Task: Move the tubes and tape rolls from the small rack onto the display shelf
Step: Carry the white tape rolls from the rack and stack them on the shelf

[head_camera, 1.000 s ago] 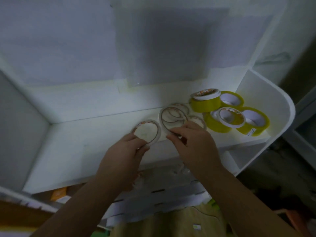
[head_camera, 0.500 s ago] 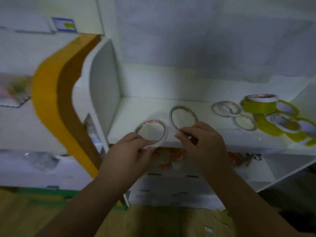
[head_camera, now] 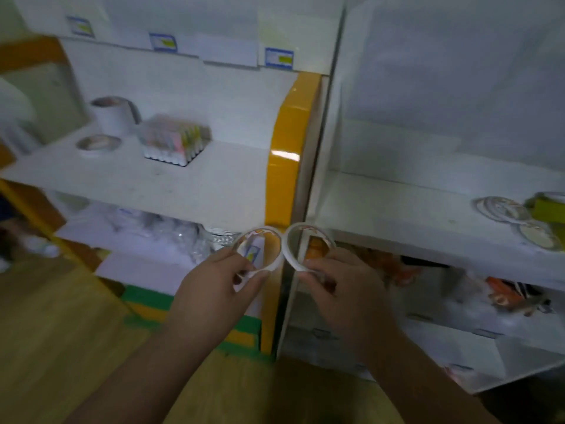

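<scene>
Between two white shelving units, seen from the head camera, a person's left hand (head_camera: 214,289) and right hand (head_camera: 345,289) each pinch a thin white tape roll: the left roll (head_camera: 260,249) and right roll (head_camera: 305,246) are held upright, nearly touching. Half a second earlier both rolls hovered over the small rack (head_camera: 397,215); now they are clear of it, heading for the display shelf (head_camera: 183,185). Each roll is a slim ring with an open centre. More rolls (head_camera: 501,208) remain on the rack.
</scene>
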`<state>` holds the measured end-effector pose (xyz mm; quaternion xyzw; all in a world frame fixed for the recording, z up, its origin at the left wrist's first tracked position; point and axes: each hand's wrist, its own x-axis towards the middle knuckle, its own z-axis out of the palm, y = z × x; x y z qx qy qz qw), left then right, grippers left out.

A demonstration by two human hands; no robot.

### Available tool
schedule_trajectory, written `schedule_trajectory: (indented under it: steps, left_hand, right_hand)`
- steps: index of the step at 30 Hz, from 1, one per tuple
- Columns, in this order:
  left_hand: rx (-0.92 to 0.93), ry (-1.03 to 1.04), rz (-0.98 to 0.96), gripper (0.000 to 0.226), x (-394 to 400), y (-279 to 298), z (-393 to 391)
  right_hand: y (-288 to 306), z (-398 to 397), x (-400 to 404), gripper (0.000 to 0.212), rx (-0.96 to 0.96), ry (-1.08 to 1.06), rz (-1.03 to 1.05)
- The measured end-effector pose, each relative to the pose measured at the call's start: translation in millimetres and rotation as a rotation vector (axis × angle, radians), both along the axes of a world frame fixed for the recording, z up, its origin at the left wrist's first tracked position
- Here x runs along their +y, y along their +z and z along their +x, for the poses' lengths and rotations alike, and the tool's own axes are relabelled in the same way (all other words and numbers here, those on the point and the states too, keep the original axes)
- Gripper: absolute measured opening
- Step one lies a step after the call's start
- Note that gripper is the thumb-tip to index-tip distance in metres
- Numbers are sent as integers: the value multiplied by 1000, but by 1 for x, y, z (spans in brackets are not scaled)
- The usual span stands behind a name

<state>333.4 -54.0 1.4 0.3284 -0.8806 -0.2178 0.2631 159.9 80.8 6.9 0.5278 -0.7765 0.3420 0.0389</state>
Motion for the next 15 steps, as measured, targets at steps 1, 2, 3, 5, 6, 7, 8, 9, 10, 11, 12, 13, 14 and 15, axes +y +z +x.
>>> schedule_trajectory:
  steps: [1,2,3,5,6,7,8,9,10,11,12,13,14,15]
  left_hand:
    - [1,20,2,25,-7,1,13]
    - [-2,39,6,24,-15,2,26]
    - [-10,56,4,24,-22,3,38]
    - [-24,86,-13,22,-37,4,58]
    - [-24,98,-17,20,-44,5,67]
    - [-19,107,-17,17,-51,7,75]
    - [-11,115,-16,15,-58,7,81]
    - [-6,124,-19,13,-66,8,86]
    - [-3,133,-25,12,-74,8,89]
    - [-5,143,-34,12,-83,7,92]
    - [-8,155,-42,12,-93,5,93]
    - [-13,163,-50,13,-104,4,94]
    - [-18,165,-58,13,-114,2,94]
    - [-25,166,-64,13,-126,0,93]
  right_hand:
    - [-1,12,-10,24,-9,20,4]
    - [0,23,-21,21,-18,39,7]
    - [0,32,-31,17,-26,59,4]
    - [1,47,-50,15,-41,96,2]
    - [2,53,-59,15,-45,112,2]
    - [2,58,-69,16,-53,121,7]
    - [3,62,-79,17,-63,126,14]
    - [4,65,-91,17,-70,130,15]
    - [4,67,-102,17,-70,133,5]
    - [4,69,-114,16,-69,135,-13]
    - [3,71,-125,16,-73,140,-27]
    - [2,72,-137,15,-81,146,-36]
    - [1,72,-148,14,-92,157,-40]
    - [-1,72,-160,13,-102,172,-41]
